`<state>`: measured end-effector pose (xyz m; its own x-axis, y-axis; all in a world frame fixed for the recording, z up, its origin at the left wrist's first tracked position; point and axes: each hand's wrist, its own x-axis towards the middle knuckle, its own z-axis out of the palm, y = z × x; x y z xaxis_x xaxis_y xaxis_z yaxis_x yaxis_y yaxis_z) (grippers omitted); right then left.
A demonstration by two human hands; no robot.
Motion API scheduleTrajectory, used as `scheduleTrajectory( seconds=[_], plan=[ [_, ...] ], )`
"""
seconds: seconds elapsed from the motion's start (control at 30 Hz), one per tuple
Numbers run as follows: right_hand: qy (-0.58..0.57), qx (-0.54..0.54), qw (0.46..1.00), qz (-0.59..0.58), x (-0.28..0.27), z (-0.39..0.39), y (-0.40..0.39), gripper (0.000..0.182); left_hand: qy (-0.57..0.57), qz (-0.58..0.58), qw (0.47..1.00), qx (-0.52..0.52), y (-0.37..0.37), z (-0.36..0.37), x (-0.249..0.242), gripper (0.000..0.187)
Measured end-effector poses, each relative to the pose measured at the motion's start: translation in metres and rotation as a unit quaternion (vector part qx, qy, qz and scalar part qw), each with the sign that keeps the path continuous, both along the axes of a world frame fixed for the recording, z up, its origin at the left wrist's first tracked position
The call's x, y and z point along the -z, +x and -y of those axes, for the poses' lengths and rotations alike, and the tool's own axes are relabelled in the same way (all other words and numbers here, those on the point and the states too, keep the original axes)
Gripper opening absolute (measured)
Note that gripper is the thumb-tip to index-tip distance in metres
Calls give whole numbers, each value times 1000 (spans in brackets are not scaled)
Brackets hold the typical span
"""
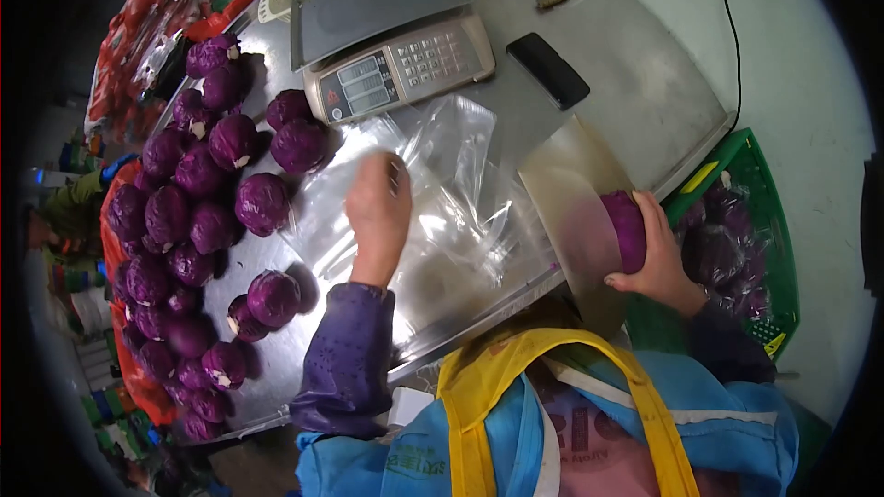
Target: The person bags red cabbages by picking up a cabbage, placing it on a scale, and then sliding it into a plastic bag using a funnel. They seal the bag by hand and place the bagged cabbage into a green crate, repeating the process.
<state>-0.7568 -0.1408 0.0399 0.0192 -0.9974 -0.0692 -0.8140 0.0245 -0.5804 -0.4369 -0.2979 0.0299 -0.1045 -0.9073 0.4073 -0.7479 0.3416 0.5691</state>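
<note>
My right hand (656, 253) grips a purple cabbage (626, 228) at the bench (617, 64) edge, half inside a clear bag (575, 207) just above the green crate (755, 221). My left hand (378, 207) rests on the pile of plastic bags (451, 193), fingers curled loosely, beside the scale (391, 32) and cabbage heap (198, 212).

Bare table (635, 83) right of scale (391, 32), only phone (548, 71) there; cabbages (198, 212) crowd left; bags (442, 193) in front.
</note>
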Motion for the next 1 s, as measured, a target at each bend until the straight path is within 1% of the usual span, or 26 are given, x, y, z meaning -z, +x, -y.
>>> scheduleTrajectory(
  seconds=[0.03, 0.07, 0.1, 0.13, 0.17, 0.2, 0.3, 0.37, 0.5, 0.57, 0.6, 0.63, 0.67, 0.7, 0.73, 0.8, 0.83, 0.87, 0.9, 0.93, 1.0],
  plan=[
    [-2, 2, 1000, -8, 1, -3, 0, 108, -56, 49, 997, 12, -5, 15, 9, 8],
    [-7, 1, 1000, -10, 1, -7, 1, 108, -110, 97, 989, 24, -8, 23, 33, 9],
    [-8, 0, 1000, -6, 1, -9, 0, 109, 11, 371, 928, 46, -16, 20, 82, 12],
    [-12, -2, 1000, -2, 2, -9, -1, 110, 36, 345, 922, 171, -18, 12, 98, 15],
    [-32, -12, 999, 4, 8, -14, -5, 112, 47, 273, 949, 153, -33, 9, 106, 13],
    [-42, -9, 999, 1, 10, -12, -5, 112, 50, 230, 965, 119, -48, 7, 97, 11],
    [-31, -5, 999, -3, 11, -24, -2, 114, 51, 224, 967, 107, -70, 8, 103, 9],
    [-34, -23, 999, -17, 10, -22, -3, 113, 53, 182, 971, 144, -81, 17, 106, 9],
    [-17, -57, 998, -22, 1, -18, 7, 111, 73, 176, 972, 136, -98, 22, 80, 10],
    [6, -62, 998, -10, -1, -12, 8, 111, 65, 132, 976, 158, -97, 25, 72, 13],
    [5, -59, 998, -8, -2, -9, 7, 111, 64, 133, 976, 160, -94, 27, 72, 13],
    [21, -58, 998, -1, -2, -6, 7, 110, 121, 26, 978, 168, -90, 29, 73, 13],
    [37, -58, 998, 6, -3, -2, 6, 108, 178, -82, 965, 172, -87, 30, 73, 14],
    [36, -56, 998, 9, -5, 3, 8, 108, 206, -97, 959, 171, -85, 28, 63, 13],
    [56, -56, 997, 4, -9, 8, 11, 106, 205, -95, 959, 172, -83, 26, 56, 13],
    [73, -55, 996, 0, -10, 15, 10, 103, 164, -83, 953, 241, -78, 22, 48, 12],
    [70, -40, 996, 36, -6, 18, 9, 101, 161, -82, 953, 241, -72, 20, 46, 12],
    [67, -26, 995, 73, -3, 20, 8, 99, 129, -42, 961, 241, -65, 19, 45, 11],
    [66, -26, 995, 73, -1, 21, 9, 99, 97, -2, 966, 240, -61, 17, 43, 11],
    [71, -14, 995, 64, 1, 22, 10, 98, 96, -2, 966, 240, -60, 13, 41, 11],
    [78, -4, 995, 56, 0, 25, 15, 97, -2, 78, 971, 226, -64, 3, 35, 11]
  ],
)
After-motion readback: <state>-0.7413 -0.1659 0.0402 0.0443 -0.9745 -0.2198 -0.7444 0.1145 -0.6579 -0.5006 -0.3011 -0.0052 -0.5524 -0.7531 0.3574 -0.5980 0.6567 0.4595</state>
